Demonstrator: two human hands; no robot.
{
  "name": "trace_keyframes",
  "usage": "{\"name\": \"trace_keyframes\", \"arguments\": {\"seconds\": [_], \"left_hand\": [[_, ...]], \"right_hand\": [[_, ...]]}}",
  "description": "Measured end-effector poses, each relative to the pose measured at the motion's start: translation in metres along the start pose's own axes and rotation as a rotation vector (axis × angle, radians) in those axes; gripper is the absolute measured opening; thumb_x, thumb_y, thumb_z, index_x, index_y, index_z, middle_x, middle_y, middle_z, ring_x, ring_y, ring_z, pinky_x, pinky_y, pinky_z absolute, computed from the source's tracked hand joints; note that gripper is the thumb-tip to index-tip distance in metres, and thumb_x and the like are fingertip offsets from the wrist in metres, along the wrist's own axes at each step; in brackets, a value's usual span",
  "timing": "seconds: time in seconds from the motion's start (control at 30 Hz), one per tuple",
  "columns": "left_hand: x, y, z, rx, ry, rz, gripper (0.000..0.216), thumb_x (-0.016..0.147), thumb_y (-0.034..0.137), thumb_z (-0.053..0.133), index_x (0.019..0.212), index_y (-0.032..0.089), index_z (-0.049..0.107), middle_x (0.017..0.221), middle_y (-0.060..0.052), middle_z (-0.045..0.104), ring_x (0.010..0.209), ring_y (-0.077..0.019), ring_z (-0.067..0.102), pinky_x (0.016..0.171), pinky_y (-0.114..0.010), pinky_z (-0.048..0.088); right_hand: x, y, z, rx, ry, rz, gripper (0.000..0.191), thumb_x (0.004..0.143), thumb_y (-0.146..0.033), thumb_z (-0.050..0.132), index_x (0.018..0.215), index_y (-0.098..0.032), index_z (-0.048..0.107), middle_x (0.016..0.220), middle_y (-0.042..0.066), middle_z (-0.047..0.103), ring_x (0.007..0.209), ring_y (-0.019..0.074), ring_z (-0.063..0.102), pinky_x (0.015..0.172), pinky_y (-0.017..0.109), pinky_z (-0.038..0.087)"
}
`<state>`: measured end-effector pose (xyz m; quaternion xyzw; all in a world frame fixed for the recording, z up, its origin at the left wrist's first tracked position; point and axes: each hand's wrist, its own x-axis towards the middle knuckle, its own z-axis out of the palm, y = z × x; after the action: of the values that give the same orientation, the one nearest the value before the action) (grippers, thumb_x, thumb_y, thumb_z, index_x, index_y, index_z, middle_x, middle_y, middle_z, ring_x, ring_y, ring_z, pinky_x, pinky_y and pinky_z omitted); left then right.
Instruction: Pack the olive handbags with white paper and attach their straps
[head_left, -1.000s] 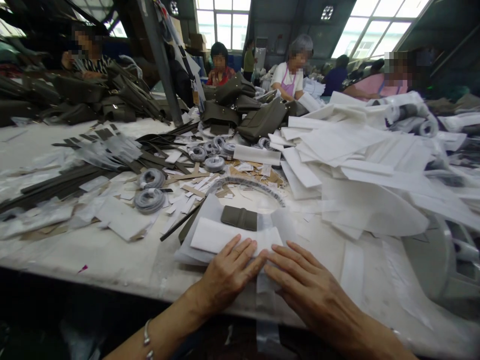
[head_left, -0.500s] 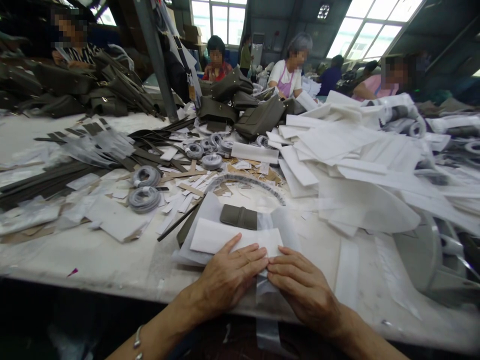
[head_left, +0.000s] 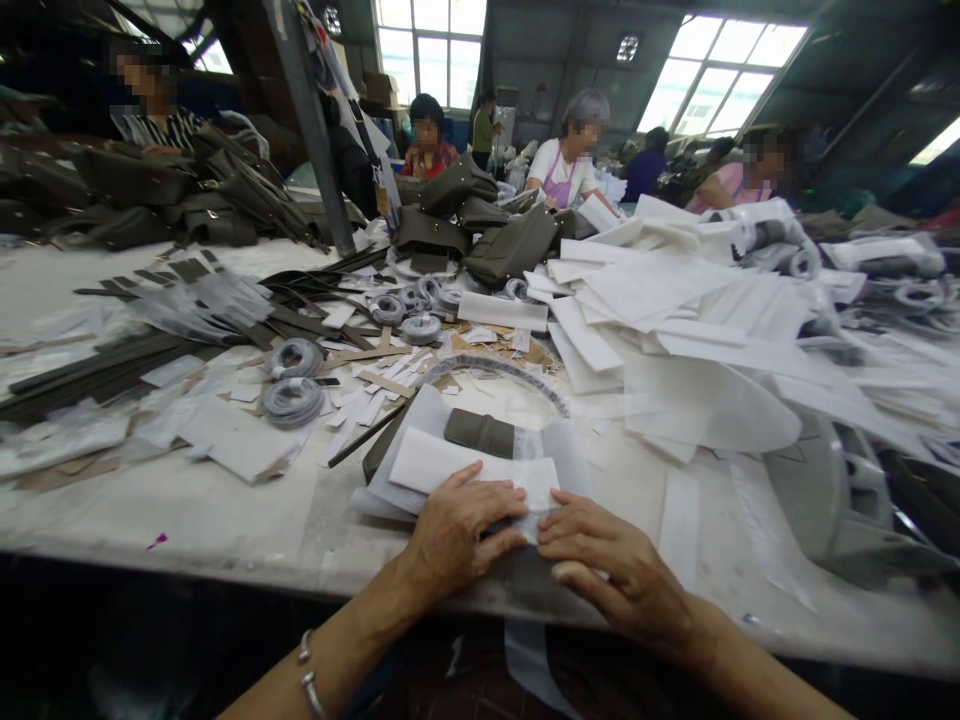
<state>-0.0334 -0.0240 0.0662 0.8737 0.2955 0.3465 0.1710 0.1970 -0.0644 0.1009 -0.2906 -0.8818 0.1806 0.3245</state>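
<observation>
A white foam sheet (head_left: 457,465) lies over a dark olive bag (head_left: 381,452) on the table before me. My left hand (head_left: 466,525) rests on the sheet's near edge, fingers stretched out and thumb apart. My right hand (head_left: 619,565) lies at the right end of the sheet, its fingers extended and its thumb apart below them. An olive flap with a strap band (head_left: 480,432) shows just beyond the sheet. Translucent wrapping (head_left: 566,455) spreads around it. A clear strip (head_left: 534,655) hangs over the table edge between my wrists. A wrapped handle (head_left: 517,370) arches behind the bag.
White foam sheets (head_left: 697,300) are heaped at the right. Coiled wrapped straps (head_left: 292,400) and paper scraps (head_left: 367,405) lie left of the bag. Olive bags (head_left: 510,245) are piled beyond, beside a metal post (head_left: 311,130). Several people work across the table.
My hands have drawn slightly apart, and the left thumb has come away from the fingers. The clear strip's lower end has swung. The view has shifted a little.
</observation>
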Motion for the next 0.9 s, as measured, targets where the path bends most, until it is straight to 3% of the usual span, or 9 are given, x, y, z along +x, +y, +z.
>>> {"name": "trace_keyframes", "arguments": {"seconds": [0.13,0.33,0.47,0.6,0.7,0.8,0.9], "left_hand": [[-0.003,-0.002,0.004,0.048,0.058,0.081,0.018,0.096,0.034,0.059,0.108,0.021,0.065,0.114,-0.005,0.073,0.111,-0.0176,0.067,0.115,-0.044,0.036],[-0.007,-0.003,0.012,0.201,0.146,0.201,0.013,0.095,0.026,0.059,0.105,0.020,0.066,0.114,-0.003,0.073,0.114,-0.0157,0.065,0.117,-0.041,0.032],[-0.008,-0.004,0.015,0.253,0.153,0.228,0.016,0.094,0.024,0.060,0.108,0.020,0.065,0.115,-0.002,0.073,0.116,-0.0148,0.064,0.118,-0.040,0.031],[-0.009,-0.005,0.014,0.267,0.130,0.222,0.013,0.093,0.024,0.059,0.105,0.021,0.065,0.115,-0.003,0.073,0.116,-0.0150,0.064,0.117,-0.040,0.033],[-0.008,-0.005,0.013,0.264,0.119,0.214,0.015,0.093,0.024,0.058,0.106,0.021,0.065,0.116,-0.004,0.072,0.116,-0.0158,0.064,0.116,-0.041,0.033],[-0.009,-0.005,0.013,0.263,0.119,0.207,0.017,0.092,0.023,0.059,0.109,0.021,0.064,0.118,-0.003,0.072,0.117,-0.0151,0.063,0.117,-0.040,0.032],[-0.009,-0.005,0.014,0.274,0.106,0.207,0.018,0.091,0.023,0.061,0.108,0.022,0.063,0.119,-0.002,0.071,0.119,-0.0142,0.062,0.118,-0.040,0.031]], "right_hand": [[0.003,0.001,0.006,-0.078,0.059,0.011,0.011,0.097,-0.012,0.054,0.092,-0.017,0.062,0.087,0.004,0.065,0.088,0.0161,0.062,0.102,0.040,0.048],[0.006,0.009,0.034,-0.312,0.175,-0.061,0.027,0.095,-0.005,0.045,0.073,-0.018,0.051,0.072,0.002,0.054,0.073,0.0168,0.050,0.078,0.035,0.051],[-0.004,-0.003,0.023,-0.285,0.139,-0.071,0.022,0.095,-0.004,0.044,0.084,-0.017,0.057,0.081,0.005,0.061,0.087,0.0186,0.057,0.093,0.041,0.049],[-0.032,-0.024,0.006,-0.322,-0.079,-0.158,0.025,0.101,-0.011,0.041,0.110,-0.015,0.063,0.107,0.008,0.069,0.111,0.0206,0.059,0.108,0.043,0.042],[-0.050,-0.027,0.017,-0.483,-0.209,-0.172,0.032,0.102,-0.015,0.041,0.128,-0.020,0.059,0.127,0.007,0.065,0.125,0.0220,0.053,0.107,0.041,0.044],[-0.051,-0.018,0.045,-0.519,-0.119,-0.115,0.035,0.103,-0.014,0.036,0.128,-0.019,0.059,0.127,0.009,0.065,0.123,0.0241,0.054,0.100,0.042,0.049],[-0.042,-0.012,0.065,-0.375,0.016,-0.104,0.031,0.103,-0.013,0.034,0.114,-0.014,0.064,0.110,0.010,0.070,0.106,0.0229,0.062,0.091,0.040,0.050]]}}
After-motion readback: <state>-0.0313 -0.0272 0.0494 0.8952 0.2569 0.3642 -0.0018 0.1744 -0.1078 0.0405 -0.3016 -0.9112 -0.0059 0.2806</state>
